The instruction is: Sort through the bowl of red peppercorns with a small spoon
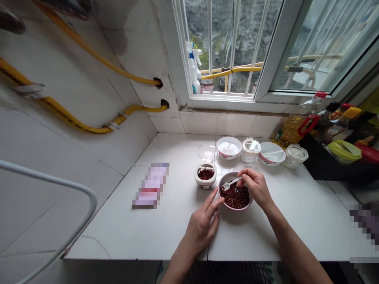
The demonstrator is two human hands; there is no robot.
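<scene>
Spoon (229, 184) is gripped by the right hand (257, 187) over the bowl (240, 208); the open left hand (203, 219) touches the rim.

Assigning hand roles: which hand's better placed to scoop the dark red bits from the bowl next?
Right hand, I'd judge: its fingers hold the white spoon, its scoop over the bowl. The left hand holds no spoon; it's at the bowl's left rim.
</scene>
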